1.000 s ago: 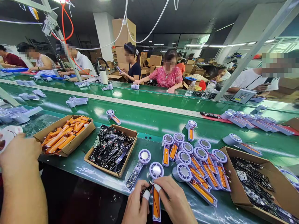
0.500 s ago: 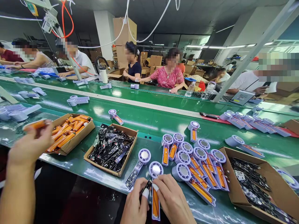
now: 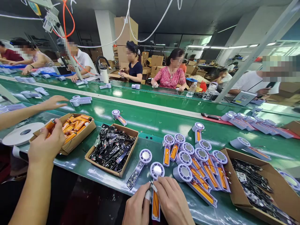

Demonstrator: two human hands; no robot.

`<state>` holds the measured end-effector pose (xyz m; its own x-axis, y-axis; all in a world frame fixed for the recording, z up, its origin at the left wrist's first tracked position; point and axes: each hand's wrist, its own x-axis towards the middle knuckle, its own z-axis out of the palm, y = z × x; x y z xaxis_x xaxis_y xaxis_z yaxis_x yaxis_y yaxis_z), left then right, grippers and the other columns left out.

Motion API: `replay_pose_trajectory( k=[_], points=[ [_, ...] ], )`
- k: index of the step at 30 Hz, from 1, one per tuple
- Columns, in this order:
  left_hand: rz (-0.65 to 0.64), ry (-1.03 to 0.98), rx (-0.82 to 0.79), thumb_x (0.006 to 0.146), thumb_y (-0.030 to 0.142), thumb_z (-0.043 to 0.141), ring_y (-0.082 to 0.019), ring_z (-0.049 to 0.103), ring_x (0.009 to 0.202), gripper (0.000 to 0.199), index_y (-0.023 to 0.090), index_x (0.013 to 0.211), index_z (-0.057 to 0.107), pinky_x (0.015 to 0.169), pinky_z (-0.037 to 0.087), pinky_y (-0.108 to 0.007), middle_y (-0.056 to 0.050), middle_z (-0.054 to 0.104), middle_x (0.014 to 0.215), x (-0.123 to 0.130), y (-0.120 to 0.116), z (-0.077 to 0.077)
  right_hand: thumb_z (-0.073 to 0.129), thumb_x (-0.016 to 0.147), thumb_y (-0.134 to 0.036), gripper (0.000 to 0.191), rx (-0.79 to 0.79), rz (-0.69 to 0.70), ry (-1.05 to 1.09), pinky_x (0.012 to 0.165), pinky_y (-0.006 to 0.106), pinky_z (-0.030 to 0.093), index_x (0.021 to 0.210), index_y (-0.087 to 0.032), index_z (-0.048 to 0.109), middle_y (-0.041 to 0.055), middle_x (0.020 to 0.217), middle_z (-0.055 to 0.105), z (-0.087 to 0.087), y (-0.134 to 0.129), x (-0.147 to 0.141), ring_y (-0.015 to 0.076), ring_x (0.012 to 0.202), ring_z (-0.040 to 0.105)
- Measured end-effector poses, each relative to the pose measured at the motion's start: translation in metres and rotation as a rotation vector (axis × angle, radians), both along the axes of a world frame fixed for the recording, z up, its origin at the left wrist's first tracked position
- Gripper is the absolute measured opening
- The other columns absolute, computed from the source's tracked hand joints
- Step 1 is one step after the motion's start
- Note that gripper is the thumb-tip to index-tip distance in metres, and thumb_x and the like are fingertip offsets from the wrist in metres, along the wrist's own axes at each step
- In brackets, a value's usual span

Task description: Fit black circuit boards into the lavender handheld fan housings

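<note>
A lavender handheld fan with a round silver-centred head and an orange battery in its open handle lies at the bench's near edge. My left hand is closed on a small dark circuit board, seen nearly edge-on beside the fan's neck. My right hand pinches at the same spot, over the handle; what lies between its fingertips is too small to make out, perhaps a wire end. White covers show on fingers of both hands. Just left lies another fan with a circuit board in its handle.
A carton of circuit boards stands left, another carton right. Several fans with orange batteries crowd beside my right hand. A co-worker's hand holds an orange battery by the battery carton. The green conveyor runs beyond.
My left hand has turned the circuit board more edge-on at the fan's neck. The co-worker's hand with the battery moved right, and another person's arm reached in at left.
</note>
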<state>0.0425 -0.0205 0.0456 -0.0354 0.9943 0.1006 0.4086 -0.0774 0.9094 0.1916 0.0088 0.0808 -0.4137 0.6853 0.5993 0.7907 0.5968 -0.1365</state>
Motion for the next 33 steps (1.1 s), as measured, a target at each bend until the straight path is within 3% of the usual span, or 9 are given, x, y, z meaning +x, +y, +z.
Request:
replay_pose_trajectory(
  k=[3,7,12,18,22,25,30,33],
  points=[
    [-0.054,-0.024,-0.072,0.09,0.035,0.05,-0.022,0.072,0.081,0.032,0.024,0.111,0.071,0.082,0.056,-0.027,-0.008,0.077,0.097,-0.005,0.005,0.012,0.034,0.098,-0.011,0.027,-0.135,0.018,0.092,0.072,0.038,0.052,0.102,-0.017,0.06,0.0098,0.094,0.065,-0.007,0.001,0.004,0.0231,0.081,0.06],
    [-0.182,-0.095,-0.24,0.089,0.031,0.05,-0.019,0.069,0.072,0.032,0.021,0.111,0.071,0.067,0.058,-0.024,-0.007,0.074,0.084,-0.014,0.014,0.029,0.039,0.097,-0.011,0.024,-0.463,0.091,0.219,0.076,0.035,0.053,0.109,-0.022,0.057,0.0072,0.101,0.061,-0.007,0.006,0.012,0.0216,0.089,0.059],
    [-0.196,-0.136,-0.245,0.09,0.028,0.049,-0.016,0.069,0.073,0.029,0.023,0.107,0.073,0.065,0.056,-0.023,-0.006,0.074,0.103,-0.021,0.017,0.026,0.04,0.098,-0.011,0.026,-0.662,0.199,0.227,0.078,0.033,0.052,0.108,-0.026,0.059,0.0046,0.099,0.06,0.013,0.011,0.018,0.0202,0.091,0.059],
    [-0.233,-0.16,-0.219,0.092,0.029,0.05,-0.016,0.068,0.071,0.029,0.023,0.108,0.072,0.059,0.054,-0.021,-0.006,0.074,0.098,-0.023,0.019,0.021,0.044,0.096,-0.013,0.022,-0.64,0.161,0.246,0.076,0.036,0.051,0.096,-0.023,0.063,0.0042,0.092,0.062,0.016,0.013,0.014,0.0216,0.086,0.058],
    [-0.293,-0.146,-0.209,0.092,0.023,0.048,-0.016,0.069,0.077,0.029,0.025,0.112,0.069,0.073,0.055,-0.024,-0.003,0.074,0.098,-0.022,0.024,0.03,0.048,0.096,-0.016,0.021,-0.7,0.17,0.397,0.085,0.033,0.05,0.107,-0.027,0.062,0.0029,0.104,0.063,0.006,0.013,0.02,0.0199,0.097,0.06],
    [-0.295,-0.127,-0.232,0.091,0.018,0.045,-0.016,0.071,0.079,0.034,0.026,0.119,0.063,0.079,0.056,-0.026,-0.004,0.073,0.111,-0.021,0.024,0.032,0.045,0.098,-0.019,0.023,-0.689,0.142,0.556,0.093,0.031,0.047,0.115,-0.027,0.059,0.004,0.113,0.062,0.001,0.01,0.028,0.0187,0.107,0.059],
    [-0.256,0.038,-0.288,0.088,0.013,0.042,-0.023,0.068,0.106,0.046,0.025,0.131,0.054,0.092,0.053,-0.035,-0.008,0.071,0.118,-0.024,0.02,0.031,0.048,0.092,-0.016,0.02,-0.647,0.027,0.591,0.072,0.025,0.051,0.104,-0.025,0.06,0.0022,0.094,0.063,-0.002,-0.004,0.027,0.0163,0.08,0.061],
    [-0.274,0.166,-0.267,0.088,0.013,0.04,-0.025,0.066,0.111,0.048,0.026,0.133,0.052,0.095,0.052,-0.04,-0.007,0.07,0.119,-0.027,0.018,0.028,0.053,0.087,-0.015,0.021,-0.615,-0.028,0.592,0.064,0.023,0.05,0.103,-0.026,0.063,0.0002,0.085,0.061,-0.006,-0.011,0.017,0.0151,0.069,0.058]
  ],
)
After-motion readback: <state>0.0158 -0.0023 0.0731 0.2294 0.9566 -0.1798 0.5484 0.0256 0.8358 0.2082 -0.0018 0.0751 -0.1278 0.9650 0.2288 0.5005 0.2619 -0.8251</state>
